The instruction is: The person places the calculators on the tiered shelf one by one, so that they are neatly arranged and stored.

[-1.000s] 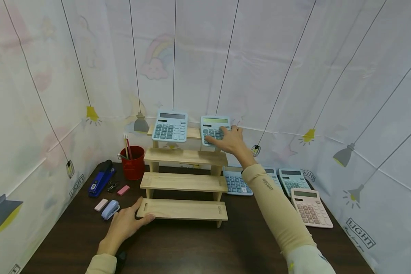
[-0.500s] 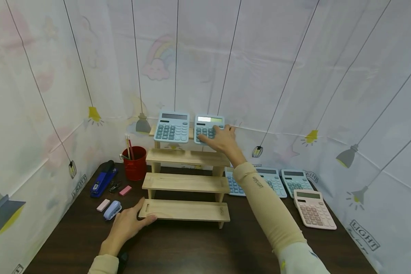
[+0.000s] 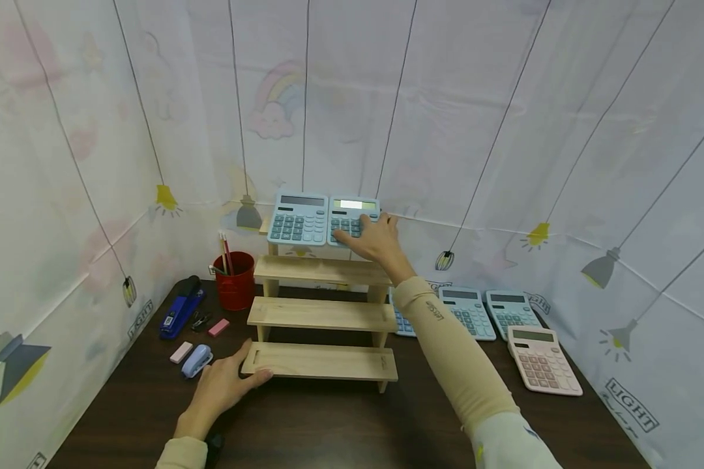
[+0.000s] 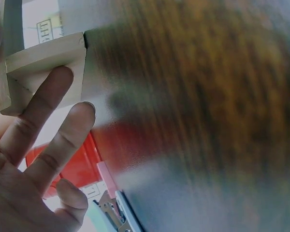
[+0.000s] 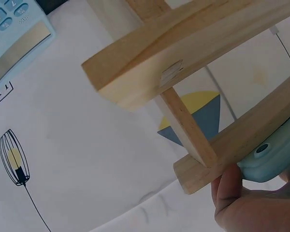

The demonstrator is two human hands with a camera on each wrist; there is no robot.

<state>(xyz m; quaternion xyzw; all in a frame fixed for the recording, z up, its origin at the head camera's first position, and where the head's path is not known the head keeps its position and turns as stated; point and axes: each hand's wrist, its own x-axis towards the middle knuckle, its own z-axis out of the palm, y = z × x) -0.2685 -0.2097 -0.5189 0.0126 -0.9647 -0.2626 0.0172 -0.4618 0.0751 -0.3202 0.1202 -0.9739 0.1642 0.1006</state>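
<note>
My left hand [image 3: 216, 392] holds the left end of the lowest board of a wooden stepped stand [image 3: 322, 361], thumb at its front edge. The left wrist view shows two other fingers [image 4: 63, 140] reaching out beside the board's end. At the top step, my right hand [image 3: 377, 242] grips a light blue calculator [image 3: 338, 223] by its lower part, thumb low on the left and a finger over the keys. Its left edge meets a second blue calculator [image 3: 298, 220], also on the top step. In the right wrist view, the calculator's rounded end [image 5: 266, 166] leans against the top board.
Right of the stand lie several blue calculators [image 3: 469, 316] and a pink one [image 3: 542, 365]. To the left are a red bucket [image 3: 236, 286] with pencils, a dark blue stapler [image 3: 180, 312], a small light blue stapler [image 3: 197, 360] and two erasers [image 3: 218, 327]. Printed cloth walls enclose the table.
The right hand has slid its calculator left along the top step, closing the gap to the other calculator. The left hand keeps its place on the stand. The head view has shifted slightly.
</note>
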